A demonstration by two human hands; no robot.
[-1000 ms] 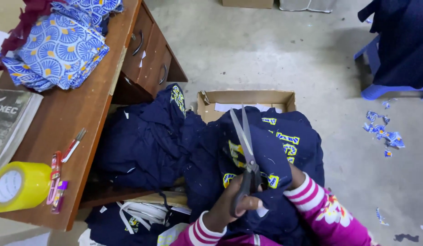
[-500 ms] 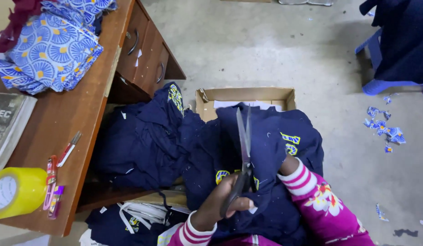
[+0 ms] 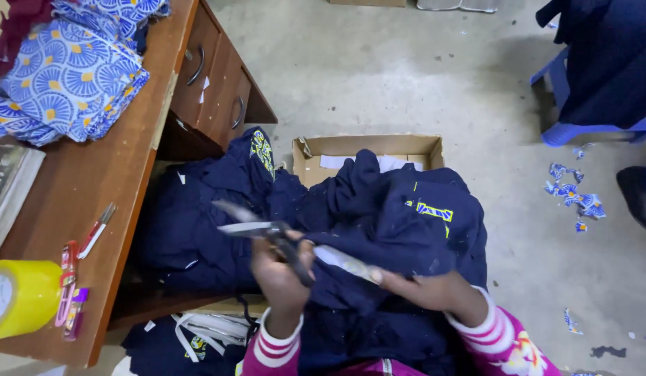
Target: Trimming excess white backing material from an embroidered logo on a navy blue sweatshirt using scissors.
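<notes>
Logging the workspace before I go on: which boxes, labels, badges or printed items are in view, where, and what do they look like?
Cardboard box: on the floor beyond the navy garments, open, brown, rectangular.
Embroidered badge: on the navy garment in the lap, small yellow and blue strip.
Crest badge: on the navy pile beside the desk, yellow.
Printed booklet: desk's left edge, dark cover.

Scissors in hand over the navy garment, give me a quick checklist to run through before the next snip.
1. Left hand grips the scissors by the handles: ok.
2. Blades open: ok, parted and pointing left.
3. Right hand fingers clear of the blades: ok, they pinch a pale strip to the right of the handles.
4. Navy garment lying flat: not ok, bunched over the cardboard box.
5. Cloth between the blades: cannot tell, blades are blurred.
</notes>
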